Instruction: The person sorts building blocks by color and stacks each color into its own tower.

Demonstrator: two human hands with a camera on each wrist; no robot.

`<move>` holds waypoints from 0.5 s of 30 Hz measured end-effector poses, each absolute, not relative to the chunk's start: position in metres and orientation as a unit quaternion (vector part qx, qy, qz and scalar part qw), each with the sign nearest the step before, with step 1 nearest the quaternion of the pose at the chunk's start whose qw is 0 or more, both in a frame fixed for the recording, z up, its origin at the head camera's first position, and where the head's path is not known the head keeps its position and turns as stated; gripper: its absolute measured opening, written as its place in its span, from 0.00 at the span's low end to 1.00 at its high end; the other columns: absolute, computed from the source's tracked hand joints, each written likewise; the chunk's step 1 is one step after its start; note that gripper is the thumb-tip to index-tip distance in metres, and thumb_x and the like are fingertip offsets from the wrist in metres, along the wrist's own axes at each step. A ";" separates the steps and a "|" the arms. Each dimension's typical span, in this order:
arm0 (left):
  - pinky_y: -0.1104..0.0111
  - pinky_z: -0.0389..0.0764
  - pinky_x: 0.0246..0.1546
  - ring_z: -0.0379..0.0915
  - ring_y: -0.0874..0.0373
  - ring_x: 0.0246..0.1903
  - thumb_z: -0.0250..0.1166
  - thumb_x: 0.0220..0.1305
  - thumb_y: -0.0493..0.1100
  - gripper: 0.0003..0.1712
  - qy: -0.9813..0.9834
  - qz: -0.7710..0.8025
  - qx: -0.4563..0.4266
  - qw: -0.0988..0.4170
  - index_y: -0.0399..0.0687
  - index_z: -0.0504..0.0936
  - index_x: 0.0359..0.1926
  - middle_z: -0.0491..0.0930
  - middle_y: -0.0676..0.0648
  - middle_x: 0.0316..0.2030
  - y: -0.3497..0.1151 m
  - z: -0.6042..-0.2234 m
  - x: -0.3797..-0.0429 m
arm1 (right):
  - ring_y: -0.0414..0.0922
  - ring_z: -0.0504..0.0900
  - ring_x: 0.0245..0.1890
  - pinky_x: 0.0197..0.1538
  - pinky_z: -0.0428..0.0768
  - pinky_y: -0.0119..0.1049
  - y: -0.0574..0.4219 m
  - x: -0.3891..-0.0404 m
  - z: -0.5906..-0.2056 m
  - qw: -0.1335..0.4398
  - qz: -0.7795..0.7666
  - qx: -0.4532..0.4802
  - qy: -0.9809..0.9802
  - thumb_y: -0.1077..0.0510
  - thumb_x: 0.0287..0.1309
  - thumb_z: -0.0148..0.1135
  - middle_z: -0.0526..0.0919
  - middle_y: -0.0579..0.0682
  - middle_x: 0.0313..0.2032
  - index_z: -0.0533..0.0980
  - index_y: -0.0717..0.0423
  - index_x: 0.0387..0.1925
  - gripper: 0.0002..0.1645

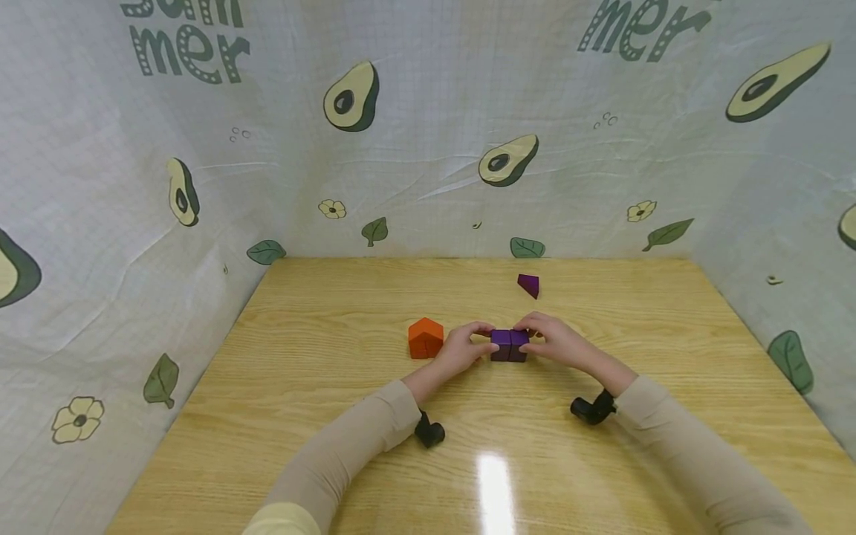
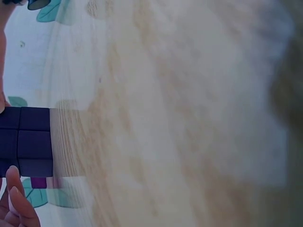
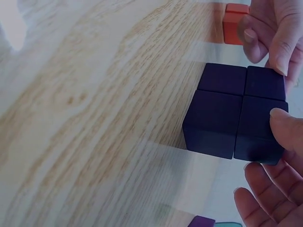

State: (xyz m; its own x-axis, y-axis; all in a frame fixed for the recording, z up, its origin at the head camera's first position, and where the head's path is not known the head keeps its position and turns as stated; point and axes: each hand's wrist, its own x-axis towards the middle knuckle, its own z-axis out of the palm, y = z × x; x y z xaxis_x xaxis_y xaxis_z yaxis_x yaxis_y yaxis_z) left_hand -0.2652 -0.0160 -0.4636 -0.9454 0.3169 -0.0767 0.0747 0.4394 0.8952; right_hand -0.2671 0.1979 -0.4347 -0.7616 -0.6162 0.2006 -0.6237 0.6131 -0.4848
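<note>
On the wooden table, dark purple blocks (image 1: 510, 346) sit tightly side by side, with straight seams between their faces. My left hand (image 1: 461, 349) pinches their left side with thumb and fingers; in the left wrist view its fingertips (image 2: 15, 182) touch the lower edge. From the other side my right hand (image 1: 551, 342) grips the group, and in the right wrist view its thumb (image 3: 286, 127) lies over a block corner. Just left of my left hand stands a cluster of orange blocks (image 1: 426, 339). Whether the purple blocks touch the table cannot be told.
A single purple wedge-shaped piece (image 1: 530, 285) lies farther back on the table (image 1: 348, 297). Behind and at both sides hangs a pale cloth (image 1: 428, 96) printed with avocados and leaves. Black wrist-worn devices (image 1: 593, 408) hang below both forearms.
</note>
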 end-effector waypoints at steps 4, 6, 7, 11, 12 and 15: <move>0.76 0.73 0.25 0.70 0.59 0.22 0.64 0.57 0.46 0.22 0.841 0.515 0.114 0.117 0.49 0.76 0.53 0.78 0.48 0.48 -0.016 -0.463 -0.265 | 0.50 0.77 0.38 0.42 0.78 0.43 0.198 -0.268 -0.435 0.003 0.272 0.344 -0.899 0.64 0.50 0.65 0.78 0.58 0.41 0.76 0.67 0.42 0.17; 0.76 0.72 0.24 0.70 0.59 0.22 0.64 0.57 0.47 0.21 0.842 0.515 0.112 0.117 0.49 0.76 0.53 0.78 0.48 0.48 -0.016 -0.463 -0.265 | 0.50 0.77 0.38 0.43 0.78 0.43 0.198 -0.268 -0.435 0.001 0.272 0.343 -0.899 0.63 0.50 0.65 0.78 0.58 0.41 0.76 0.67 0.43 0.17; 0.76 0.72 0.24 0.70 0.59 0.22 0.64 0.57 0.47 0.21 0.842 0.515 0.111 0.116 0.49 0.76 0.52 0.78 0.48 0.47 -0.016 -0.463 -0.265 | 0.50 0.77 0.38 0.43 0.77 0.43 0.198 -0.268 -0.435 0.001 0.272 0.342 -0.899 0.63 0.50 0.65 0.78 0.58 0.41 0.76 0.67 0.43 0.17; 0.76 0.72 0.24 0.70 0.60 0.21 0.65 0.56 0.47 0.22 0.842 0.515 0.111 0.117 0.50 0.76 0.52 0.78 0.48 0.48 -0.016 -0.464 -0.265 | 0.50 0.77 0.39 0.43 0.77 0.44 0.199 -0.268 -0.436 -0.004 0.271 0.337 -0.902 0.63 0.51 0.65 0.78 0.59 0.41 0.75 0.67 0.44 0.19; 0.76 0.73 0.25 0.70 0.61 0.22 0.65 0.56 0.46 0.22 0.841 0.516 0.112 0.117 0.50 0.76 0.53 0.78 0.48 0.48 -0.016 -0.464 -0.266 | 0.51 0.77 0.39 0.43 0.77 0.44 0.199 -0.268 -0.436 -0.008 0.272 0.334 -0.902 0.62 0.51 0.65 0.78 0.59 0.42 0.74 0.68 0.45 0.20; 0.76 0.73 0.26 0.68 0.63 0.22 0.65 0.56 0.46 0.24 0.841 0.514 0.117 0.120 0.50 0.75 0.55 0.77 0.48 0.49 -0.016 -0.465 -0.265 | 0.53 0.77 0.40 0.43 0.77 0.47 0.201 -0.267 -0.436 -0.021 0.283 0.320 -0.904 0.61 0.51 0.65 0.77 0.62 0.44 0.72 0.70 0.49 0.25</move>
State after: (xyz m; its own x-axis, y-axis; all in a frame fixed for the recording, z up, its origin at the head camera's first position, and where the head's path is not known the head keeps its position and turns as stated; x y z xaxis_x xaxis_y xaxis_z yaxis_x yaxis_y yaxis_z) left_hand -0.2653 -0.0164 -0.4646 -0.9440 0.3199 -0.0808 0.0741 0.4443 0.8928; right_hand -0.2674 0.2006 -0.4358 -0.7949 -0.5896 0.1429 -0.5661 0.6362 -0.5243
